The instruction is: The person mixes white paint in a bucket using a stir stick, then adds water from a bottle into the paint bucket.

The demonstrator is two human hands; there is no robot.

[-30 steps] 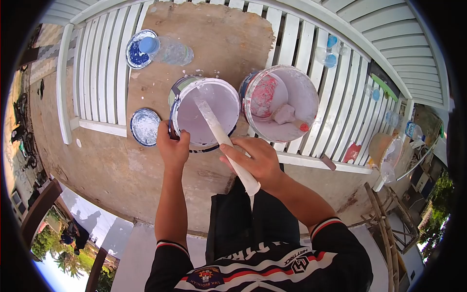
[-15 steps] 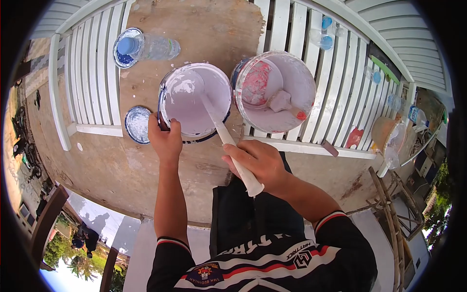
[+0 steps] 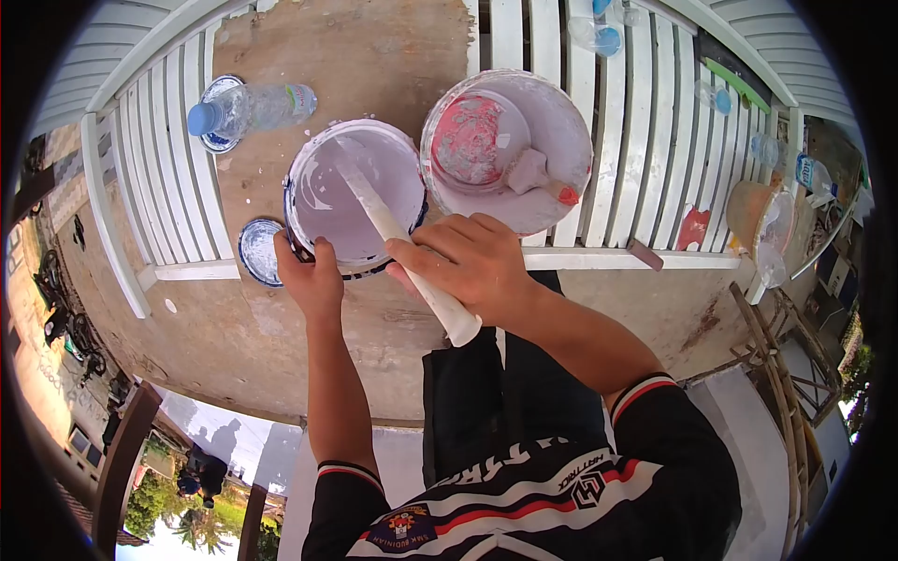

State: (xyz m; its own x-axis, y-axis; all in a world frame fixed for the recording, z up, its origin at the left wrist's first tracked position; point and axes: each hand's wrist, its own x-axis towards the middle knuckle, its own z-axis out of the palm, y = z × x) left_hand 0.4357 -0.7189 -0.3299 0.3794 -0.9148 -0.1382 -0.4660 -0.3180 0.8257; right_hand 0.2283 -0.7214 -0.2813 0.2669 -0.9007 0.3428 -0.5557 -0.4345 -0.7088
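My left hand (image 3: 313, 279) grips the near-left rim of a paint can (image 3: 289, 192), with the thumb over the edge. Pale lilac-white paint (image 3: 385, 173) lies in the can. My right hand (image 3: 475, 264) is wrapped around a long whitish stirring stick (image 3: 376, 213), which slants across the near rim. Its far end dips into the paint, so the tip is hidden. Touching or nearly touching the can on the right is a larger paint-smeared bucket (image 3: 571, 122). Inside it are a red-and-white smeared round container (image 3: 468, 138) and a paint-coated brush (image 3: 528, 170) with a red end.
Left of the can lies a paint-stained lid (image 3: 260, 252). A clear water bottle (image 3: 267, 107) lies partly over another lid (image 3: 217, 142). These stand on a worn plywood board (image 3: 355, 56) over white slats (image 3: 645, 140). More bottles (image 3: 814, 176) and a bucket (image 3: 748, 220) are at right.
My right hand has swung the stick leftward and its far end has shifted within the paint. My left hand keeps its hold on the rim. The whole view has shifted slightly.
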